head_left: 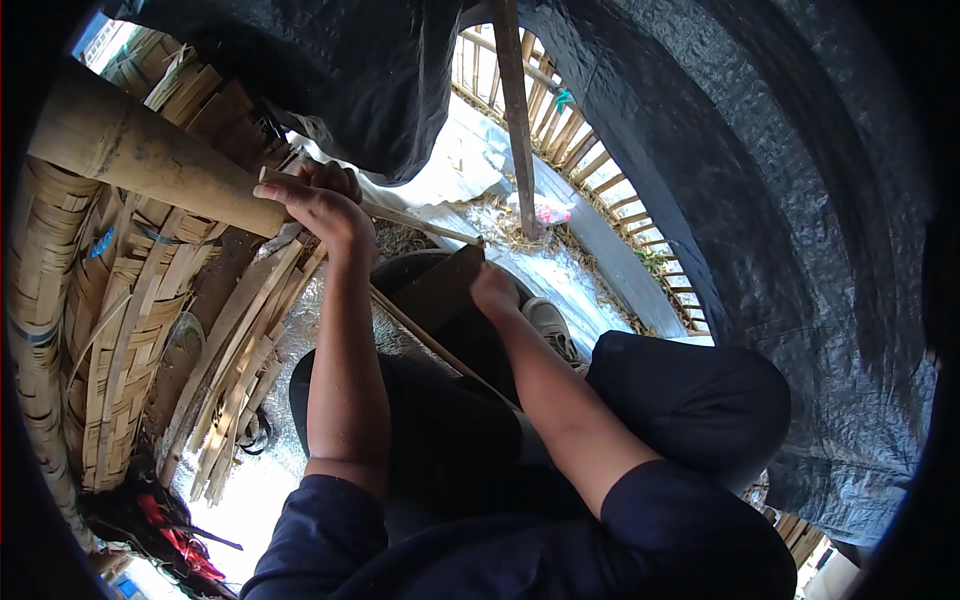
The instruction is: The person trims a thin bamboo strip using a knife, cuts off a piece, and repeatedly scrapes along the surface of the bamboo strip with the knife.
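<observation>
My left hand [325, 208] is closed around a thin bamboo stick [415, 222], thumb along its near end, close beside the cut end of a thick bamboo pole [160, 160]. The stick slants away to the right, toward a broad, dark brown, flat blade-like piece [445, 285]. My right hand [494, 290] grips the right side of that piece; its fingers are partly hidden, and I cannot tell whether it has a handle. Below, another thin bamboo strip [430, 342] runs diagonally over the dark area between my legs.
Woven bamboo panels [125, 370] and a bundle of split strips [235, 395] stand at the left. Black plastic sheeting [800, 200] hangs on the right. Ahead are an upright post [517, 130] and a bamboo slat fence [590, 160]. A shoe [550, 328] shows beside my right forearm.
</observation>
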A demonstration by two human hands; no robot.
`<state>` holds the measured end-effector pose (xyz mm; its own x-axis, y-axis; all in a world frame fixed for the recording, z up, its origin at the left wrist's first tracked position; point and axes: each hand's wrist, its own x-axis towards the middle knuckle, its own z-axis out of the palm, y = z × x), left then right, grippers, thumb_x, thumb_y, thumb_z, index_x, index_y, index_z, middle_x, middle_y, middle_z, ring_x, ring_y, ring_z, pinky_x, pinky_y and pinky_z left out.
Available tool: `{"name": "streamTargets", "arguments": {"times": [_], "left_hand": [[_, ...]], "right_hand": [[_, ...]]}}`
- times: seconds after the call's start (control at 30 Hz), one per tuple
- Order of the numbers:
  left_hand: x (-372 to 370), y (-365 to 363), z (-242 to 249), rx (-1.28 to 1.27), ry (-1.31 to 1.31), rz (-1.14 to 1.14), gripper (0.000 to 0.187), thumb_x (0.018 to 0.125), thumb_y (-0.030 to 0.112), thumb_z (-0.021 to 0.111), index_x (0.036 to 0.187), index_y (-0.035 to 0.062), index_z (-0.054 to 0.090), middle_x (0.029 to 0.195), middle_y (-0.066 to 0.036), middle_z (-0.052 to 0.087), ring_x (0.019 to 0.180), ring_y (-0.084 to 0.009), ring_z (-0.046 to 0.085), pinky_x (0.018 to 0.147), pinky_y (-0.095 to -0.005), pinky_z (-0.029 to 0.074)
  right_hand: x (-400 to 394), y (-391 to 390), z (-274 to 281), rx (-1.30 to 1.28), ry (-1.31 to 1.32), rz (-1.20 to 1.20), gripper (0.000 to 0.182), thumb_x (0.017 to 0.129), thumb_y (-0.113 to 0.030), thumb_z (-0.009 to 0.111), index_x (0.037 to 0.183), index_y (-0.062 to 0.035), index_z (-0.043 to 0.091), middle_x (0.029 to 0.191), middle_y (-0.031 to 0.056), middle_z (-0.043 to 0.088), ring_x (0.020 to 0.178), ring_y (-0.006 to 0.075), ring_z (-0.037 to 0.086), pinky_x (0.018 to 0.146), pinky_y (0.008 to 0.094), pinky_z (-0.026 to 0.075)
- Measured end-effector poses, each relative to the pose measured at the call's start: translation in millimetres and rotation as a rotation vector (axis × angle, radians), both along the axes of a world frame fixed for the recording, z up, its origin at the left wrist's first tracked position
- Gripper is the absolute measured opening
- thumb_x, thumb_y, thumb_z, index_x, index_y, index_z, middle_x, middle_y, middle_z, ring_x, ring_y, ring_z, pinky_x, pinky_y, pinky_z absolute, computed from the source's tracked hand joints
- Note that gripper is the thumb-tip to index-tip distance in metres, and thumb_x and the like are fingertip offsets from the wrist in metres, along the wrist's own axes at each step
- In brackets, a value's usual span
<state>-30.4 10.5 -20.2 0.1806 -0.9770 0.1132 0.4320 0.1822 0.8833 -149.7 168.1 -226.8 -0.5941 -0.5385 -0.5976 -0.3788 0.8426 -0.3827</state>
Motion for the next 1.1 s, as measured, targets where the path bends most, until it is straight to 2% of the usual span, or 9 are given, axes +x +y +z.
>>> {"name": "streamTargets", "arguments": {"times": [0.1, 0.13, 0.23, 0.3, 0.37, 0.43, 0.57, 0.87, 1.1], "left_hand": [[-1, -5, -1, 0.003, 0.03, 0.007, 0.069, 0.086, 0.078, 0.016, 0.059, 0.0154, 0.022, 0.049, 0.004, 0.022, 0.041, -0.0076, 0.019, 0.039, -0.0245, 0.015], [1, -4, 0, 0.019, 0.054, -0.008, 0.068, 0.086, 0.078, 0.015, 0.059, 0.0153, 0.022, 0.049, 0.004, 0.021, 0.041, -0.0078, 0.018, 0.039, -0.0246, 0.014], [6, -3, -1, 0.014, 0.071, -0.035, 0.069, 0.086, 0.077, 0.013, 0.059, 0.0153, 0.023, 0.048, 0.004, 0.023, 0.041, -0.0082, 0.017, 0.039, -0.0249, 0.013], [1, 2, 4, 0.028, 0.03, -0.039, 0.069, 0.086, 0.078, 0.012, 0.058, 0.0154, 0.024, 0.047, 0.004, 0.023, 0.039, -0.0083, 0.017, 0.038, -0.0254, 0.013], [-11, 0, -37, 0.026, -0.017, -0.112, 0.068, 0.087, 0.077, 0.012, 0.057, 0.0164, 0.021, 0.046, 0.004, 0.026, 0.037, -0.0072, 0.021, 0.037, -0.0231, 0.014], [-19, -1, -33, 0.001, -0.057, -0.145, 0.068, 0.086, 0.078, 0.013, 0.058, 0.0162, 0.021, 0.046, 0.004, 0.026, 0.037, -0.0069, 0.021, 0.037, -0.0233, 0.014], [-7, -1, 1, -0.148, 0.056, -0.121, 0.068, 0.087, 0.076, 0.016, 0.059, 0.0145, 0.021, 0.046, 0.004, 0.025, 0.038, -0.0056, 0.021, 0.036, -0.0233, 0.014], [-3, 9, 23, -0.056, 0.114, -0.131, 0.07, 0.082, 0.082, 0.013, 0.059, 0.0156, 0.019, 0.043, 0.004, 0.021, 0.037, -0.0054, 0.015, 0.035, -0.0245, 0.012], [-19, 0, -22, 0.038, 0.077, -0.188, 0.068, 0.086, 0.078, 0.014, 0.058, 0.0168, 0.02, 0.044, 0.005, 0.022, 0.036, -0.0053, 0.016, 0.035, -0.0236, 0.012]], "right_hand": [[-5, -9, 2, 0.078, 0.058, 0.012, 0.046, 0.099, -0.035, 0.033, 0.115, -0.0008, 0.06, 0.119, 0.0249, 0.059, 0.114, 0.0377, 0.057, 0.097, 0.047, 0.045], [-7, -15, 12, 0.003, 0.047, 0.205, 0.048, 0.099, -0.035, 0.032, 0.115, 0.0011, 0.059, 0.118, 0.0276, 0.059, 0.114, 0.0375, 0.057, 0.097, 0.0464, 0.045], [13, -22, 59, -0.268, 0.081, 0.115, 0.05, 0.099, -0.034, 0.032, 0.111, 0.0062, 0.059, 0.116, 0.0279, 0.06, 0.111, 0.0394, 0.058, 0.094, 0.048, 0.046], [-2, 7, -32, -0.046, 0.047, 0.075, 0.05, 0.099, -0.034, 0.031, 0.111, 0.0055, 0.059, 0.116, 0.028, 0.06, 0.111, 0.0393, 0.058, 0.095, 0.0479, 0.046], [-6, 11, -22, 0.029, 0.07, 0.011, 0.049, 0.098, -0.033, 0.031, 0.107, 0.0049, 0.06, 0.116, 0.029, 0.059, 0.11, 0.0414, 0.058, 0.097, 0.0486, 0.044], [-10, 7, -5, 0.009, 0.08, 0.199, 0.051, 0.098, -0.034, 0.03, 0.109, 0.006, 0.059, 0.118, 0.0301, 0.057, 0.11, 0.0408, 0.058, 0.097, 0.0481, 0.044], [-2, 0, 25, -0.067, 0.058, -0.134, 0.055, 0.098, -0.038, 0.033, 0.106, 0.0078, 0.061, 0.11, 0.0327, 0.06, 0.109, 0.0417, 0.058, 0.097, 0.0475, 0.043], [-1, -3, 15, -0.228, 0.099, -0.31, 0.044, 0.098, -0.033, 0.036, 0.1, 0.0063, 0.056, 0.103, 0.0332, 0.061, 0.101, 0.0465, 0.058, 0.087, 0.0514, 0.045], [-7, 0, 9, -0.368, 0.247, -0.16, 0.033, 0.096, -0.03, 0.043, 0.1, 0.0004, 0.057, 0.086, 0.0284, 0.064, 0.086, 0.0459, 0.062, 0.076, 0.0527, 0.047]]}}
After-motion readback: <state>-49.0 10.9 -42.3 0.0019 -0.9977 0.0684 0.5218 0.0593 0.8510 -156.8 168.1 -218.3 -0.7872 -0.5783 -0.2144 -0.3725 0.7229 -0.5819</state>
